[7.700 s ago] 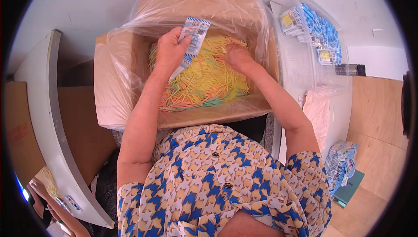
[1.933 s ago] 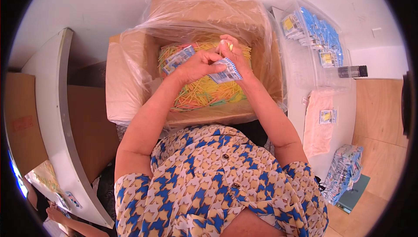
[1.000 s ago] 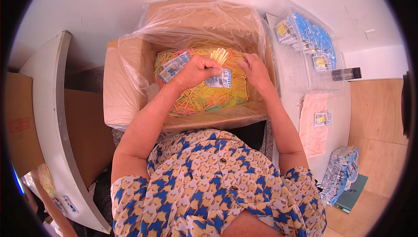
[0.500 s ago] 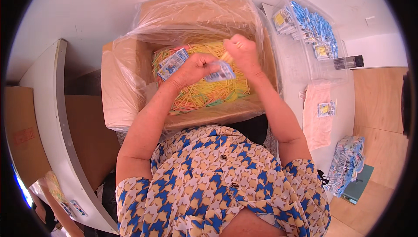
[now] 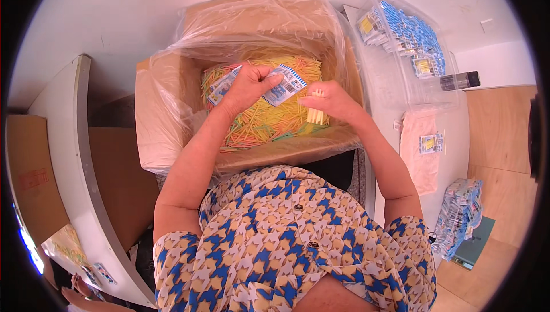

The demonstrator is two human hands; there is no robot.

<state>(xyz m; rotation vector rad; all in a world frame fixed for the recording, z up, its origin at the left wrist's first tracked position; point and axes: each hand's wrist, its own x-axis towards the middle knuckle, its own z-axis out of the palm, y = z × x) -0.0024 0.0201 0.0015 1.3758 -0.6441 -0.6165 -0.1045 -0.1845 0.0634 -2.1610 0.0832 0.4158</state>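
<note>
Nearest the body, at the brown cardboard box lined with clear plastic film [image 5: 172,134]: right hand [image 5: 332,101] clenched around a small bundle of pale yellow thin sticks [image 5: 315,115], held upright over the heap. Just beside, left hand [image 5: 247,85] gripping several flat blue-and-white printed packets [image 5: 285,84]. Beneath both hands, loose heap of yellow, orange and green thin sticks [image 5: 269,122] filling the box. Farther right, on the white desk [image 5: 458,140]: clear plastic bag of blue packets [image 5: 407,37].

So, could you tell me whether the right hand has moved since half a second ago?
Yes. The right hand, holding a small bundle of pale sticks, has come down from the far side of the brown cardboard box toward its near wall.
</note>
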